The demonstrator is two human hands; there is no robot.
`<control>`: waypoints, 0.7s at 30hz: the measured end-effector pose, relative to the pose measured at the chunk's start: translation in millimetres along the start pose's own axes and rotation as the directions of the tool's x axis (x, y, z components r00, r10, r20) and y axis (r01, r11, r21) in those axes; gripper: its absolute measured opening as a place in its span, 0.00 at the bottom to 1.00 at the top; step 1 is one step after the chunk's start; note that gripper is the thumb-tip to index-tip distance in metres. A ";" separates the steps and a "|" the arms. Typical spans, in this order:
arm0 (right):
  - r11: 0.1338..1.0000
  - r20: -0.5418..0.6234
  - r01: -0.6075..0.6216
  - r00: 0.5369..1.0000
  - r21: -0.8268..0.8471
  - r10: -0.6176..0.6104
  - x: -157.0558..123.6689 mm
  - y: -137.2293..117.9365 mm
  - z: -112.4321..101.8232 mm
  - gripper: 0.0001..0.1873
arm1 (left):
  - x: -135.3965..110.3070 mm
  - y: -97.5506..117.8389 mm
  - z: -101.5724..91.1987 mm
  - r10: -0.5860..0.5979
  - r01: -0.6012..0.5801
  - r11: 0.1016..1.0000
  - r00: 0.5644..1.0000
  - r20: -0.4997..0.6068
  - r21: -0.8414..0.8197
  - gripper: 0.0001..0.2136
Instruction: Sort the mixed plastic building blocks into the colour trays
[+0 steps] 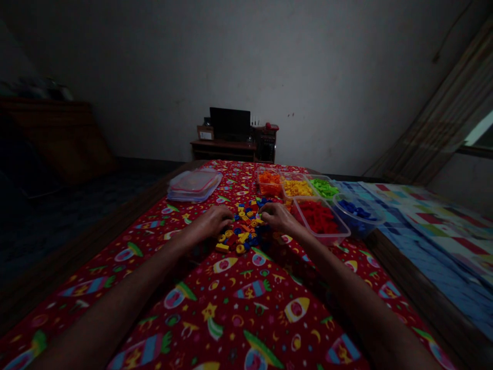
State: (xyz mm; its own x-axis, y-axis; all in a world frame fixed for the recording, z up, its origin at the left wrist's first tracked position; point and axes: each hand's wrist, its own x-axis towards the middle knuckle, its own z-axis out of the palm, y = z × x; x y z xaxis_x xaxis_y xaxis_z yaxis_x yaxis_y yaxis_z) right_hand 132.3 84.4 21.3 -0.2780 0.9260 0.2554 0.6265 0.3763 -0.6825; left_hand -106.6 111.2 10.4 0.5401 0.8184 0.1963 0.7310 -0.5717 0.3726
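Note:
A pile of small plastic building pieces point(243, 236) in yellow, blue, red and orange lies on the table between my hands. Some pieces are ring-shaped, others blocky. At the pile's left edge is my left hand point(216, 221), its fingers curled together; anything in them is too small to make out. My right hand point(280, 216) reaches over the pile's right side with fingers bent down and pinched, the tips touching the pieces. What it holds is hidden. Close to the right hand stands a clear tub of red pieces point(319, 218).
Behind it are tubs of orange pieces point(269, 184), yellow pieces point(298, 188) and green pieces point(324, 188); a round tub of blue pieces point(356, 211) stands right. Stacked clear lids point(194, 185) lie left on the red patterned tablecloth point(239, 308). A monitor point(230, 123) stands beyond.

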 end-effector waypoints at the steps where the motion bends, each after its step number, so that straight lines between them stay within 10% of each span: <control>1: 0.994 0.010 -0.049 0.999 0.094 0.048 0.9 -0.5 3.3 0.10 | 2.1 1.3 0.3 -0.019 0.018 0.999 1.000 -0.020 -0.048 0.10; 6: 0.776 0.179 -0.322 0.947 0.542 0.267 -0.9 -10.5 17.9 0.06 | 7.1 15.7 3.1 -0.068 0.048 0.965 0.995 -0.068 -0.256 0.14; 12: 0.536 0.339 -0.411 0.912 0.738 0.232 -6.5 -23.5 26.2 0.11 | 1.4 49.3 2.4 -0.014 0.007 0.997 0.996 -0.087 -0.077 0.09; 21: 0.618 0.235 -0.367 0.928 0.695 0.288 -3.8 -13.4 22.5 0.08 | 7.0 35.6 14.8 -0.138 0.073 0.942 0.974 -0.180 -0.327 0.14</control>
State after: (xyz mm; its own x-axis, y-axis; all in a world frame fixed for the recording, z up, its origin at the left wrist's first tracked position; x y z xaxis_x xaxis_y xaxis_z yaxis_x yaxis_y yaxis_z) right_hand 108.6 75.1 14.1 -0.2491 0.9610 -0.1202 -0.0166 -0.1283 -0.9916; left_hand -70.6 95.7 11.6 0.3499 0.8863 0.3035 0.5920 -0.4602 0.6616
